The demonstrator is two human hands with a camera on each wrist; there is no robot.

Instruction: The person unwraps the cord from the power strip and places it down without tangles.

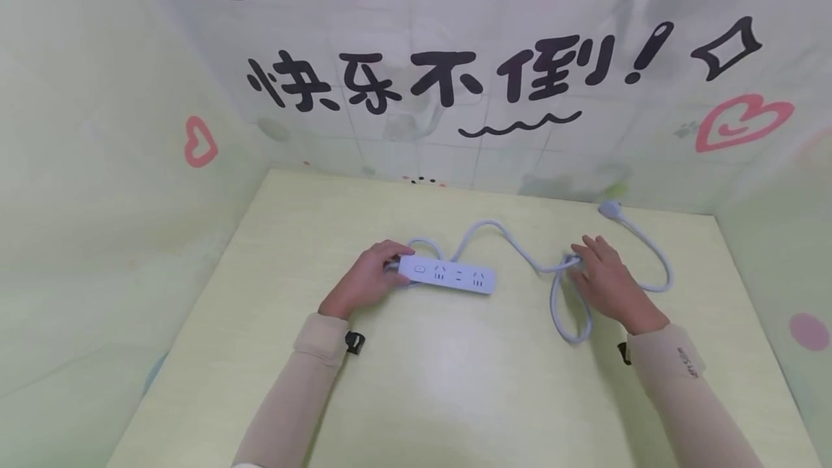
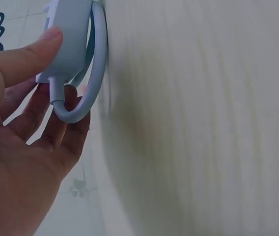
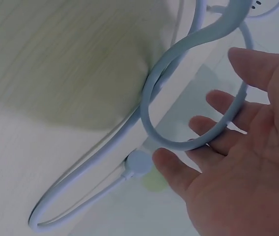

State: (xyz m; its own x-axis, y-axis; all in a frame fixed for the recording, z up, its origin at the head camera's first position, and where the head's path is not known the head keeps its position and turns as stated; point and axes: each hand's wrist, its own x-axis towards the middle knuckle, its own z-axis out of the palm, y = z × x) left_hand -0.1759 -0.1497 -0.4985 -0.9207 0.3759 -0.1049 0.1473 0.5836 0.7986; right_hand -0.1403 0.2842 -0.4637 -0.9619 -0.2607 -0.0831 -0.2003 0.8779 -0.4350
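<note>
A white power strip (image 1: 448, 274) lies toward the middle of the table. My left hand (image 1: 373, 276) grips its left end, where the cord comes out. In the left wrist view, the thumb of my left hand (image 2: 26, 128) presses one face of the power strip (image 2: 70, 44), with the fingers behind the bent cord (image 2: 97, 59). Farther right, my right hand (image 1: 607, 276) touches the looped cord (image 1: 554, 302). Seen from the right wrist, the cord loop (image 3: 147, 113) crosses the spread, slightly bent fingers of my right hand (image 3: 242, 157).
The cord's plug (image 1: 609, 209) lies near the table's back edge, beyond my right hand. Cloth-like printed walls (image 1: 416, 136) with black characters and pink hearts enclose the pale table (image 1: 416, 381) at the back and sides.
</note>
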